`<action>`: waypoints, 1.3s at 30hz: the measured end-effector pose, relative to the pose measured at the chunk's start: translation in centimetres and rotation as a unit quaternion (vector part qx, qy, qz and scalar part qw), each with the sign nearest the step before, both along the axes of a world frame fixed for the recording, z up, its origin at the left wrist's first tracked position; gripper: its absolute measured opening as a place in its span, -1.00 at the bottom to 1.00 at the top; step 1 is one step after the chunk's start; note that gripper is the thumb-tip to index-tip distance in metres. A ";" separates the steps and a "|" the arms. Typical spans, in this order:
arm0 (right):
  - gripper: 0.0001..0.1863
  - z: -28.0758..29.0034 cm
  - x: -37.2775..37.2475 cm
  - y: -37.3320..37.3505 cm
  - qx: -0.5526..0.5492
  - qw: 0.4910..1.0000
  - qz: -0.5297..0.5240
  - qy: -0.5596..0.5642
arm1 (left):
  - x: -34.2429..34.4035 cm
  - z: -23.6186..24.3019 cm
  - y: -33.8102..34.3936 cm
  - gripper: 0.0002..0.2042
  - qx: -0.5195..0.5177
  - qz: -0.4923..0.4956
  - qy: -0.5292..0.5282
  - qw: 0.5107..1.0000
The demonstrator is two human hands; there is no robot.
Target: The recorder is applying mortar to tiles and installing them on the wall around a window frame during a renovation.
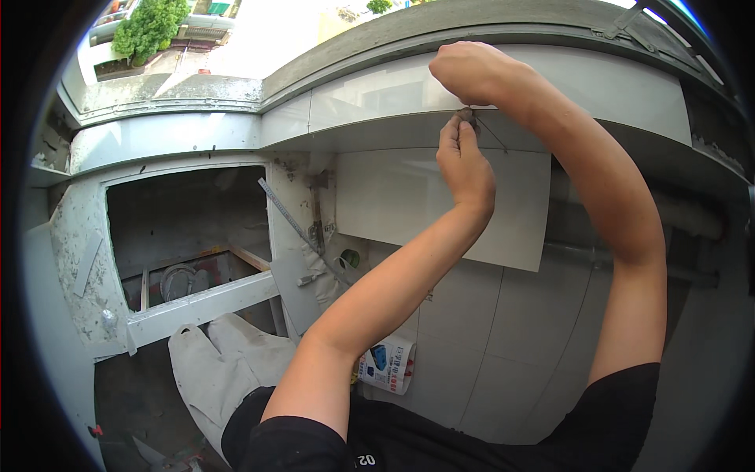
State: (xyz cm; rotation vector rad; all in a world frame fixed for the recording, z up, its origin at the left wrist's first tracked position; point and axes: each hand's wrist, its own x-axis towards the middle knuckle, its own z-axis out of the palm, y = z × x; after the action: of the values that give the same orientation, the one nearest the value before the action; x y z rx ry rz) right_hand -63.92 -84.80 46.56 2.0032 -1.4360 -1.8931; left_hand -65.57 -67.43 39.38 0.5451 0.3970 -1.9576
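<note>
Both arms reach to the lower edge of a glossy white tile (370, 93) fixed along the front of the window ledge. My left hand (465, 164) is raised with its fingertips pinched at that edge. A small greyish piece between them is mostly covered, and I cannot make out its kind. A thin, straight, wire-like strand (494, 135) slants down to the right from there. Just above, my right hand (474, 72) is curled closed against the tile face, its wrist bent. Its fingers face away, so what it grips is hidden.
Below the ledge, a large white tile (440, 197) covers part of the wall. A metal ruler-like strip (287, 211) leans left of it, beside a framed opening (200, 308). Pipes (676, 214) run at right. A printed bag (388, 366) lies low near my body.
</note>
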 end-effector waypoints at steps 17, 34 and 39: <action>-0.91 4.8 -4.9 -0.9 -0.116 0.971 -0.065 -0.198 | 1.1 -0.4 0.0 -0.62 -0.048 -0.027 0.004 0.998; -0.87 2.4 -5.6 -1.1 -0.172 0.982 0.025 -0.077 | 1.7 -0.5 0.0 -0.58 -0.058 -0.046 0.006 0.997; -0.89 2.4 -4.9 -1.5 -0.157 0.986 0.059 -0.013 | 1.5 -0.8 0.1 -0.57 -0.069 -0.050 -0.002 0.996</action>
State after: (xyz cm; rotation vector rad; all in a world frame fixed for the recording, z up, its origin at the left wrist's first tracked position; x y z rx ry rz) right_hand -68.81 -86.34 48.94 1.9203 -1.4763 -1.4929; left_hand -64.05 -67.33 38.57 0.4890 0.2334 -2.0622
